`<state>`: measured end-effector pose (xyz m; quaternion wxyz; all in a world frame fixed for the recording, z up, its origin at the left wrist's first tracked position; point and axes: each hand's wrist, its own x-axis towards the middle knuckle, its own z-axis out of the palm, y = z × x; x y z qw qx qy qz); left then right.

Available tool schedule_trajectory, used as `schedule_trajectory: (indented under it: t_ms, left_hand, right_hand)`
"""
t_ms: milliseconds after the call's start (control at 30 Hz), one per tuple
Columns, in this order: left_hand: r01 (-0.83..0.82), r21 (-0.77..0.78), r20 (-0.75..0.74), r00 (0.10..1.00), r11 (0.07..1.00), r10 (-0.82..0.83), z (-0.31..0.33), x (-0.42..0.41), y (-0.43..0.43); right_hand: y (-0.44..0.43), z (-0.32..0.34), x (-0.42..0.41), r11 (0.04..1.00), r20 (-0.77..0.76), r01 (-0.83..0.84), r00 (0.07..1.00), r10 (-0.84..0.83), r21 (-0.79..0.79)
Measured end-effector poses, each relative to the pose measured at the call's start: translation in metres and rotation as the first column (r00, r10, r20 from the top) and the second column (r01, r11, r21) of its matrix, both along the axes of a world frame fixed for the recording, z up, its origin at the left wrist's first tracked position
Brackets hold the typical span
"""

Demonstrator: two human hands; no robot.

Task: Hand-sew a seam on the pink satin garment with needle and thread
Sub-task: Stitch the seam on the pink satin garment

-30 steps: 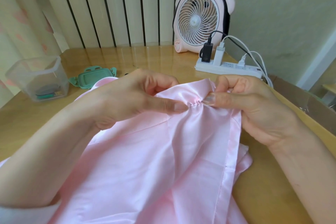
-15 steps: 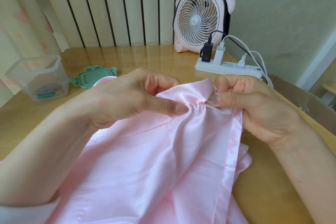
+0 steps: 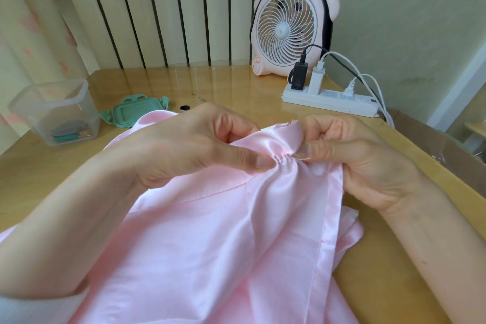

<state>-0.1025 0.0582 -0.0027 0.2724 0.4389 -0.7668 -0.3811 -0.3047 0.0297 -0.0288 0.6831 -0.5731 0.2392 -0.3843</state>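
Note:
The pink satin garment (image 3: pixel 210 239) lies spread over the wooden table toward me. My left hand (image 3: pixel 189 147) pinches the fabric between thumb and curled fingers just left of a short gathered stretch of seam (image 3: pixel 282 157). My right hand (image 3: pixel 352 155) pinches the cloth on the right side of those gathers, thumb on top. The two thumb tips nearly meet across the puckers. No needle or thread shows; they may be hidden in the folds or under the fingers.
A clear plastic box (image 3: pixel 56 110) with small items stands at the far left, its teal lid (image 3: pixel 135 114) beside it. A pink desk fan (image 3: pixel 292 26) and a white power strip (image 3: pixel 328 98) with plugs and cables occupy the back right. A small dark button (image 3: pixel 185 107) lies near the lid.
The gathered stretch between my thumbs has bunched slightly tighter. Both hands keep the same grip and place.

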Motion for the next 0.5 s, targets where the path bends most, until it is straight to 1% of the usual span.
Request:
schedule_trajectory:
  t_ms: [100,200,300,500]
  left_hand:
    - [0.007,-0.008,-0.011,1.0,1.0,-0.007,-0.0008,0.0005,-0.0014]
    - [0.009,-0.005,-0.035,0.999,1.0,-0.009,-0.0018,0.0017,-0.0032]
    - [0.014,0.007,-0.049,0.999,1.0,-0.013,-0.0018,0.0016,-0.0036]
    - [0.054,0.009,-0.092,0.994,0.999,-0.053,-0.0005,0.0024,-0.0021]
  right_hand:
    - [-0.001,-0.0005,0.0003,1.0,-0.033,0.0,0.999,0.0,-0.02]
    - [-0.0032,0.0004,-0.0014,0.999,-0.033,0.037,0.999,-0.037,0.004]
    - [-0.0043,0.0014,-0.0024,0.999,-0.02,0.038,0.999,-0.038,0.032]
    - [-0.0068,0.0006,-0.003,0.996,-0.045,0.055,0.998,-0.052,0.067]
